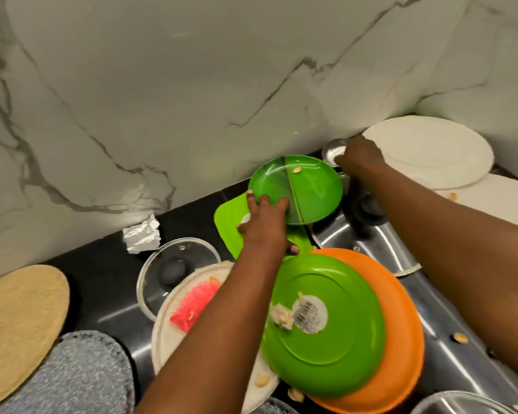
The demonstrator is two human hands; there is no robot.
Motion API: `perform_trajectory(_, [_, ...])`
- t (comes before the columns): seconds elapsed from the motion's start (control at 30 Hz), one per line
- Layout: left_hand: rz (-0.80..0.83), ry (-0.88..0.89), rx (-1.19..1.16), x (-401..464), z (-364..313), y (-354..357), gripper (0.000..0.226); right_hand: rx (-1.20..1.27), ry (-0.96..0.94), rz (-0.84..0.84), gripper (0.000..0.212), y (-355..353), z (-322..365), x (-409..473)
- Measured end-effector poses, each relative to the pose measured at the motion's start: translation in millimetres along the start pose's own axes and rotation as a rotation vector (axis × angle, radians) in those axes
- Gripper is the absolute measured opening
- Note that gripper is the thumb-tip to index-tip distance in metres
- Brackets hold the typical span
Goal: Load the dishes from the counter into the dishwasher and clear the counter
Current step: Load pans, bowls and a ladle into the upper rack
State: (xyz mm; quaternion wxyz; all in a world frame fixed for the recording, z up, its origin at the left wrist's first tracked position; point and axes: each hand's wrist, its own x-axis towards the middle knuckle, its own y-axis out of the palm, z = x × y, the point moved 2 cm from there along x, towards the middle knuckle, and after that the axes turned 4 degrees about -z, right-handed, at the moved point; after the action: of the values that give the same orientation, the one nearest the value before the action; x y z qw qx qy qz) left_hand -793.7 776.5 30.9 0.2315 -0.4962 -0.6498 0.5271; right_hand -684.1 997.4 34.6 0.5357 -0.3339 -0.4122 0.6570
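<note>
My left hand (265, 218) grips the near rim of a small green plate (308, 189) with a dark crack line and a crumb, held over a lime green cutting board (229, 219). Farther back, my right hand (360, 155) holds the edge of a small steel bowl (333, 150) against the marble wall. In front lies an upside-down green plate (323, 321) with a barcode sticker and food scrap, stacked on an orange plate (401, 324).
A glass lid (162, 264) and a white plate (168, 333) holding a red wrapper (193, 303) sit on the black counter. Crumpled foil (142, 236) lies by the wall. White plates (431, 150) at back right, steel sink (380, 243) right, tan mat (18, 321) left.
</note>
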Motion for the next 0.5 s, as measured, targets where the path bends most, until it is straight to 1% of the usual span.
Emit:
perform_trajectory(0.13, [0.006, 0.003, -0.029, -8, -1, 0, 0.091, 0.183, 0.141, -0.055, 0.051, 6, 2, 8])
perform_trajectory(0.2, [0.01, -0.001, -0.037, -8, -1, 0, 0.09, 0.194, 0.136, -0.049, 0.045, 10, 0, 11])
perform_trajectory(0.3, [0.005, -0.005, -0.039, -6, 0, 1, 0.088, 0.169, 0.131, 0.003, 0.037, 16, -4, 12])
perform_trajectory(0.43, [0.007, -0.004, -0.054, -1, 3, 4, 0.089, 0.309, 0.258, -0.042, 0.045, 13, -3, 16])
perform_trajectory(0.5, [0.006, -0.005, -0.059, -1, 3, 4, 0.088, 0.394, 0.277, -0.041, 0.047, 10, -5, 16])
